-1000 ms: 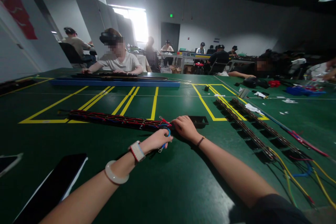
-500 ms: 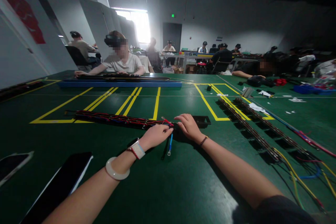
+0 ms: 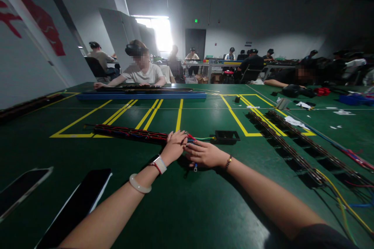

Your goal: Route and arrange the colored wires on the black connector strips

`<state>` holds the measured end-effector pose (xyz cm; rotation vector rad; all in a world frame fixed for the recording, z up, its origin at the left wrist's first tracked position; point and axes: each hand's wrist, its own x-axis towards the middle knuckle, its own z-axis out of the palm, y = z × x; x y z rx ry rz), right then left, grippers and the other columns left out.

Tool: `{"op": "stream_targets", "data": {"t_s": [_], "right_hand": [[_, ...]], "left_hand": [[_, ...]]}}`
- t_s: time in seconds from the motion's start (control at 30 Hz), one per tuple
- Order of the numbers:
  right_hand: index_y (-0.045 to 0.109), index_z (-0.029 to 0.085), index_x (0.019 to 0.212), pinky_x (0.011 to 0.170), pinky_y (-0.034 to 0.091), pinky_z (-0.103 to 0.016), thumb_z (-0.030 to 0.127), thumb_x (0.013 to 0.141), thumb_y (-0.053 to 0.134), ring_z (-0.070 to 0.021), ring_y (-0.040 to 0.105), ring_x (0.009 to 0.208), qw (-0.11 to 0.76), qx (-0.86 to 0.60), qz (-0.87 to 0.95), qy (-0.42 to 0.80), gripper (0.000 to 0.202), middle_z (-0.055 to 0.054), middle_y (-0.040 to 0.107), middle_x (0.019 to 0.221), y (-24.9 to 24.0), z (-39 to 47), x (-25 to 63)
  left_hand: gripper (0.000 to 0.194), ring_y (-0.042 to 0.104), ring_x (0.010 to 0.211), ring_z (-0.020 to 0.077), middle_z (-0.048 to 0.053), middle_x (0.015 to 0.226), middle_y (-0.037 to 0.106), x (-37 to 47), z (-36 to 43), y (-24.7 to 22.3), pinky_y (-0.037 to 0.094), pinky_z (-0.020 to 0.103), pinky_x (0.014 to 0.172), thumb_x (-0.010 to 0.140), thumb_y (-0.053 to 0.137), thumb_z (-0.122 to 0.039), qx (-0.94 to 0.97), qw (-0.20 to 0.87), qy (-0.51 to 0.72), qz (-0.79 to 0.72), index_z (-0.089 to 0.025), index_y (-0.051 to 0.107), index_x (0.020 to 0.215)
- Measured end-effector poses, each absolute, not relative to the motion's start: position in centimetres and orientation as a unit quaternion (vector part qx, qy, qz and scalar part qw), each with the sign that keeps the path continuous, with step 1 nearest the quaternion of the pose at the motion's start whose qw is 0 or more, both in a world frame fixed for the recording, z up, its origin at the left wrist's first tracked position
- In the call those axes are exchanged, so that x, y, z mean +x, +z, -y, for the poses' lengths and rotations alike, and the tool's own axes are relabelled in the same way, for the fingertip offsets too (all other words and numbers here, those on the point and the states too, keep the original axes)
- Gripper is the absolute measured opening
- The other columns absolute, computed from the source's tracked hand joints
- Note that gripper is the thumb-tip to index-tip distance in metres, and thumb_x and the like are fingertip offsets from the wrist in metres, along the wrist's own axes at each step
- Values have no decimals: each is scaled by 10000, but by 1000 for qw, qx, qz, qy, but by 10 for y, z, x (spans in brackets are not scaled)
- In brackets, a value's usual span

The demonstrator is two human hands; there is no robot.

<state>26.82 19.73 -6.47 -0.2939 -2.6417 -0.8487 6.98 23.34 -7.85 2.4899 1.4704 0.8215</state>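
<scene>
A long dark bar strung with red and blue wires [image 3: 131, 132] lies across the table in front of me. My left hand [image 3: 174, 147] is closed over its right end, fingers bent around the wires there. From the right, my right hand [image 3: 206, 155] meets it, its fingers curled on the wire ends and almost touching the left fingers. Below those fingers a ring terminal [image 3: 195, 167] pokes out. A green-yellow wire [image 3: 204, 138] runs behind my right hand toward a black rectangular frame [image 3: 227, 137]. The exact grip point is hidden by my fingers.
Two similar long bars [image 3: 288, 149] with loose yellow and blue leads lie at the right. Two phones [image 3: 78, 202] are at the lower left. Across the green table, a person [image 3: 143, 68] works at a blue tray [image 3: 140, 96]. Paper scraps [image 3: 295, 121] lie at the right.
My left hand has moved up onto the bar's end. My right hand has come down and inward over the wires, uncovering the green-yellow wire and the black frame. The view has shifted slightly.
</scene>
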Motion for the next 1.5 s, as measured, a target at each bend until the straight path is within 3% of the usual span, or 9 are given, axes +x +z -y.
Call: {"op": "stream_targets", "data": {"t_s": [0.13, 0.37, 0.53, 0.87, 1.03, 1.2, 1.33, 1.4, 1.5], "right_hand": [[458, 198, 1353, 1134, 208, -393, 311, 931, 438, -185, 306, 1345, 227, -205, 908, -285, 437, -44, 423, 1409, -64, -200, 270], [464, 205, 1324, 1054, 238, -379, 278, 895, 487, -169, 538, 1125, 331, -408, 832, -178, 437, -53, 627, 1162, -59, -205, 278], [421, 198, 1308, 946, 276, -365, 369, 825, 598, -182, 576, 1032, 394, -456, 795, -68, 542, -47, 655, 1059, -61, -205, 289], [447, 215, 1219, 892, 308, -420, 441, 810, 598, -201, 617, 832, 382, -552, 739, 60, 491, -3, 692, 839, -64, -213, 295], [400, 202, 1273, 945, 290, -447, 486, 811, 600, -228, 588, 1001, 387, -494, 778, 35, 578, -62, 669, 1010, -54, -191, 293], [433, 198, 1279, 1041, 264, -442, 360, 863, 551, -228, 474, 1207, 393, -397, 821, -117, 462, -102, 559, 1255, -22, -141, 271], [422, 184, 1343, 1112, 269, -381, 243, 908, 449, -192, 330, 1331, 303, -272, 895, -181, 440, -74, 429, 1401, -16, -115, 232], [377, 124, 1391, 1122, 278, -374, 187, 911, 398, -209, 268, 1362, 249, -275, 906, -203, 485, -102, 344, 1454, -28, -122, 219], [359, 31, 1393, 1111, 304, -426, 145, 888, 415, -281, 271, 1356, 203, -336, 887, -243, 521, -183, 335, 1441, -54, -153, 219]], "left_hand": [[311, 453, 1246, 193, 58, 1300, 550, 68, -237, -78, 188, 455, 1104, 884, 418, -233, 826, 108, 257, -490, -218, 635, 1106], [268, 509, 1190, 178, 37, 1232, 602, 70, -236, -69, 229, 438, 1085, 896, 424, -283, 816, 122, 274, -495, -229, 665, 999], [276, 506, 1188, 182, 36, 1209, 617, 69, -235, -69, 232, 440, 1080, 902, 421, -310, 816, 132, 280, -489, -226, 662, 1006], [257, 531, 1135, 190, 37, 1133, 648, 68, -232, -69, 259, 449, 1060, 905, 417, -283, 820, 121, 289, -479, -223, 652, 990], [293, 526, 1137, 181, 44, 1150, 636, 70, -229, -72, 243, 439, 1075, 929, 381, -301, 824, 93, 296, -474, -218, 653, 998], [302, 505, 1170, 176, 41, 1183, 620, 72, -228, -74, 232, 433, 1086, 936, 374, -291, 823, 83, 290, -482, -229, 647, 1048], [308, 501, 1172, 176, 45, 1193, 612, 71, -228, -75, 248, 418, 1088, 933, 367, -270, 834, 80, 283, -467, -219, 635, 1076], [288, 501, 1173, 172, 43, 1195, 612, 69, -230, -77, 249, 399, 1095, 918, 392, -251, 839, 79, 278, -461, -221, 632, 1074], [283, 506, 1174, 176, 61, 1201, 610, 69, -233, -79, 242, 402, 1100, 902, 410, -215, 834, 81, 269, -475, -203, 622, 1090]]}}
